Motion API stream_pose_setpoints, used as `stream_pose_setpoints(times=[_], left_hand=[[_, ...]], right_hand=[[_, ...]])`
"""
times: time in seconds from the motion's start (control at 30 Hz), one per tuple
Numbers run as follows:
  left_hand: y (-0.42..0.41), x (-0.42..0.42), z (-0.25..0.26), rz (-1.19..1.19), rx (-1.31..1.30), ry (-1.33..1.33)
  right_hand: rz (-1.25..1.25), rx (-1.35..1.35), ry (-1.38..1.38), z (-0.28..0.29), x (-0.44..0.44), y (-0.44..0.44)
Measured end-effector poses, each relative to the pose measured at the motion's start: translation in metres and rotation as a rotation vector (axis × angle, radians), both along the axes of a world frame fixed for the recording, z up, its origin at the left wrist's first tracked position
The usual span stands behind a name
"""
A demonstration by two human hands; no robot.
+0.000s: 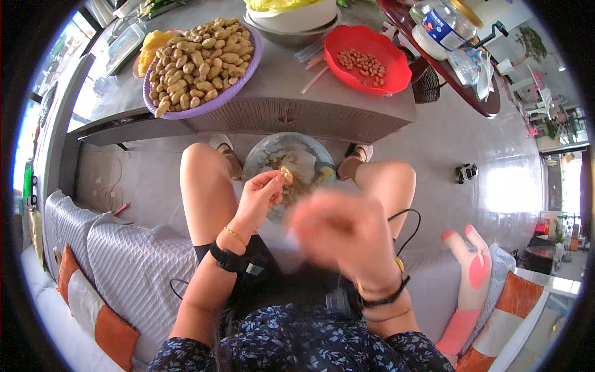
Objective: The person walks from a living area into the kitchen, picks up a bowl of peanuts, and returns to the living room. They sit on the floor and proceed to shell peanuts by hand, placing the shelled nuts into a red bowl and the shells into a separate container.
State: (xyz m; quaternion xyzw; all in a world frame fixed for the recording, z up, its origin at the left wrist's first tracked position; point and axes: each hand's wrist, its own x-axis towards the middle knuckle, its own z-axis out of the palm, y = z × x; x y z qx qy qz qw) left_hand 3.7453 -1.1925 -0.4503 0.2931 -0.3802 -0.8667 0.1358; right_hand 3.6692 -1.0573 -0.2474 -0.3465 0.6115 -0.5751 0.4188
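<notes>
My left hand (259, 195) pinches a peanut shell (287, 176) between thumb and fingertips, above a round bin (260, 149) that holds shell scraps and pale crumpled pieces. Beside it, on the right and nearer the camera, my right hand (346, 228) is blurred by motion. Its fingers look curled, and whether anything is in them cannot be made out. On the table ahead, a purple basket (248, 76) is heaped with unshelled peanuts (200, 65). To its right a red scalloped bowl (395, 63) contains shelled peanut kernels (362, 66).
A grey table (279, 81) stretches across the front, with a white bowl (293, 16) at the back. Straws (315, 79) lie by the red bowl. A dark red side table (485, 100) bears a glass jar (441, 30). Sofa cushions (139, 251) flank me, and a small toy (466, 173) sits on the floor.
</notes>
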Motion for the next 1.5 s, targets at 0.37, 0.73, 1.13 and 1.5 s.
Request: stream_pose_setpoints(times=[0.37, 0.73, 1.13, 1.5], left_hand=[[0.001, -0.004, 0.014, -0.043, -0.086, 0.038], [0.004, -0.001, 0.01, -0.049, -0.186, 0.05], [0.006, -0.008, 0.005, 0.017, -0.265, -0.041], [-0.003, -0.018, 0.008, 0.031, -0.255, -0.008]], right_hand=[[-0.221, 0.004, 0.579, -0.157, -0.033, -0.026], [-0.335, 0.185, -0.415, -0.156, -0.024, -0.026], [-0.44, 0.138, 0.549, -0.172, -0.026, -0.031], [-0.186, 0.1, 0.705, -0.157, -0.045, -0.04]])
